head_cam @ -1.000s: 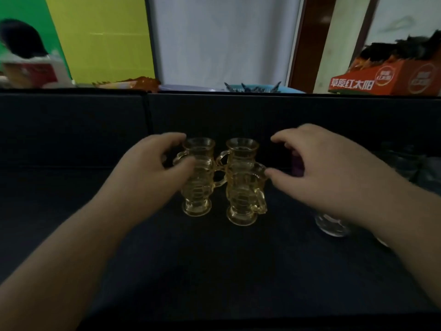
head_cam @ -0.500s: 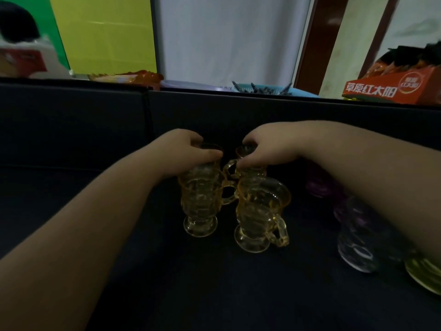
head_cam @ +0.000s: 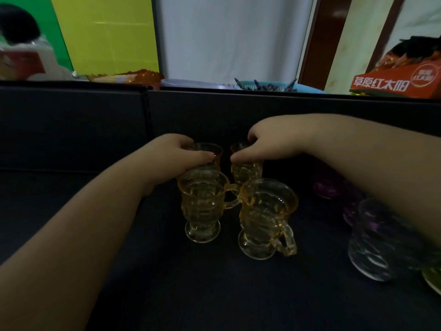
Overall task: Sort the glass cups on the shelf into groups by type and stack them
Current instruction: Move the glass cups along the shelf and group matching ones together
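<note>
Gripping two of four amber cups (head_cam: 265, 216)

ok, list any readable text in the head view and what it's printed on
"草原红太阳": white characters on the orange-red carton at upper right, behind the dark partition.
Round logo on the same carton: has small characters, too blurred to read.
Small dark print just above the partition's top edge, near centre: too small and cut off to read.
Red-and-white package at upper left: blurred, no legible text.
Glass cups: no markings visible.
</note>
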Action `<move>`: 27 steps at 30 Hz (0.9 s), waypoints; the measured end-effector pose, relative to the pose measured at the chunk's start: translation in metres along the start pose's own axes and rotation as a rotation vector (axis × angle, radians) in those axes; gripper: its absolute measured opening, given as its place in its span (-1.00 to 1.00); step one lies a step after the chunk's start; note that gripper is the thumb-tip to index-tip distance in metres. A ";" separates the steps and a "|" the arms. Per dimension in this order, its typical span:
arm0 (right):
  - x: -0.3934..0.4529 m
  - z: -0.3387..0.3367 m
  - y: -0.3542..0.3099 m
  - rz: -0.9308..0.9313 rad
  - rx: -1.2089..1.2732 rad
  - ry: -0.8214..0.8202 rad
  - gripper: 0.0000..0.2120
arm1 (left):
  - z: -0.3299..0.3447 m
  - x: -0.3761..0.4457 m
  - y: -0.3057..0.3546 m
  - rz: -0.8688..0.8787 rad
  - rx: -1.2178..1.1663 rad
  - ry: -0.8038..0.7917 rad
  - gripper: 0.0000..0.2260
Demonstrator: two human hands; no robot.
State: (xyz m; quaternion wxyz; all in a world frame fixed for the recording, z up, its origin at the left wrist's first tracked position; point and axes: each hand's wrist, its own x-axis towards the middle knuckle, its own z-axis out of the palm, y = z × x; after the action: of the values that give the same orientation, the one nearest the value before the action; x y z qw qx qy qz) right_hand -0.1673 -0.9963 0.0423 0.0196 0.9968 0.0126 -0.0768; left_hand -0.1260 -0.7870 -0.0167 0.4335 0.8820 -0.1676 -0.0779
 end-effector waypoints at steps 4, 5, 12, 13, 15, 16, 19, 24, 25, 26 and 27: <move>0.001 0.003 0.000 -0.051 0.029 -0.011 -0.38 | 0.003 -0.003 -0.002 0.012 -0.046 0.018 -0.42; -0.001 0.002 0.002 -0.062 0.051 -0.020 -0.35 | 0.004 -0.003 -0.002 0.017 -0.050 0.027 -0.42; -0.009 0.005 0.007 -0.054 0.111 0.024 -0.23 | 0.002 -0.023 0.001 0.070 0.011 0.094 -0.35; -0.014 0.005 0.006 -0.053 0.094 0.044 -0.23 | 0.001 -0.029 0.004 0.111 0.078 0.114 -0.36; -0.027 0.004 0.003 -0.051 0.099 0.099 -0.27 | 0.001 -0.042 0.011 0.206 0.265 0.180 -0.35; -0.037 0.003 0.001 -0.053 0.114 0.137 -0.30 | 0.002 -0.050 0.014 0.241 0.352 0.211 -0.35; -0.073 0.009 -0.008 -0.051 0.182 0.251 -0.47 | 0.007 -0.074 0.024 0.274 0.575 0.214 -0.34; -0.128 0.041 -0.025 -0.062 0.347 0.271 -0.45 | 0.016 -0.095 0.021 0.288 0.831 0.142 -0.24; -0.133 0.049 -0.027 -0.049 0.361 0.259 -0.42 | 0.016 -0.095 0.019 0.281 0.851 0.134 -0.22; -0.137 0.058 -0.029 -0.035 0.368 0.257 -0.40 | 0.016 -0.095 0.018 0.279 0.855 0.131 -0.24; -0.138 0.066 -0.030 -0.020 0.376 0.272 -0.37 | 0.016 -0.094 0.018 0.284 0.853 0.126 -0.28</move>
State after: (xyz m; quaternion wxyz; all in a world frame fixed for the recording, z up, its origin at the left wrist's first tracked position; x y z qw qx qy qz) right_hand -0.3142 -0.9717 -0.0027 -0.1692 0.9839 0.0106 0.0570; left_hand -0.2221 -0.7745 -0.0129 0.0471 0.9530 -0.2774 0.1121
